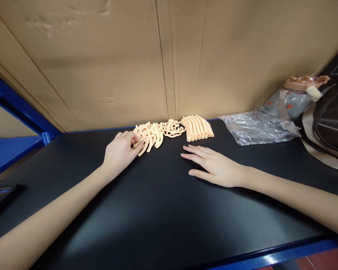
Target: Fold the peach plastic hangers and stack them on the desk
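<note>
My left hand (pixel 122 150) is at the left edge of a loose pile of curved, peach-coloured strips (pixel 154 135). Its fingers are curled and pinch one of the strips, mostly hidden by the hand. Right of the pile lies a tangle of thinner curved or ring-like pieces (pixel 173 128) in the same colour. Beyond it, bent peach tubes (pixel 197 126) lie side by side in a neat stack. My right hand (pixel 211 165) is open and palm down just in front of that stack, its fingers stretched out to the left and holding nothing.
The black tabletop (pixel 146 217) has a blue metal frame (pixel 19 103) and ends at a cardboard wall (pixel 101 67). At the right are a crumpled clear plastic bag (pixel 259 127), a strapped bottle (pixel 295 103) and a dark brown bag (pixel 334 120). A dark glossy object (pixel 1 197) sits far left.
</note>
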The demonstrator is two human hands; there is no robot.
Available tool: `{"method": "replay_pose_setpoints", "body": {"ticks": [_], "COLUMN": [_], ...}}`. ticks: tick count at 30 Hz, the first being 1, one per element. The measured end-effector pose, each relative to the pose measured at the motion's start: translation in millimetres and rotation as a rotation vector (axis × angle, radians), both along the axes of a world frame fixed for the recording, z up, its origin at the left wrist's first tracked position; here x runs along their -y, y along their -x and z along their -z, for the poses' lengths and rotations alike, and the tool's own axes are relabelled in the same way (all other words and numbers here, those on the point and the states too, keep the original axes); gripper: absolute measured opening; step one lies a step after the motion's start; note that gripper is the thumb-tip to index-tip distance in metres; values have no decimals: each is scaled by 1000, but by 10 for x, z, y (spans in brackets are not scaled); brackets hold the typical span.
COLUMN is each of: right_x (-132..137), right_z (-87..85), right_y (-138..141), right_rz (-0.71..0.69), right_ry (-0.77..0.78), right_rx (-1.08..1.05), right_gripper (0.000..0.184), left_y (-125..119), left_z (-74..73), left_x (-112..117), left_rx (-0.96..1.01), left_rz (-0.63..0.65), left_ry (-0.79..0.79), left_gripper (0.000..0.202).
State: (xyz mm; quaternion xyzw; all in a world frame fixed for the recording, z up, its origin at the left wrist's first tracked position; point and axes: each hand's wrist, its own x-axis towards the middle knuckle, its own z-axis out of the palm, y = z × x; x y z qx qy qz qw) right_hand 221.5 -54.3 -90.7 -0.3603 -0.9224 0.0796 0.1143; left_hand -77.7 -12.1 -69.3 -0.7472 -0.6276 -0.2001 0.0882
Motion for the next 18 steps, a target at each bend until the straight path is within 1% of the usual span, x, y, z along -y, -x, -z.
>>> {"method": "replay_pose_setpoints", "body": {"ticks": [5,18], "right_x": [0,-12], "right_z": [6,23], "right_y": [-5,-3], "right_rz": [10,10], "right_ry": [4,2], "right_rx": [6,9], "right_gripper": [64,64], "left_y": [22,76], "left_z": [-2,11], "left_x": [-25,-86], "left_rx": [69,246], "left_rz": [-36,-192], "left_ry": [33,70], "left_gripper": [19,20]}}
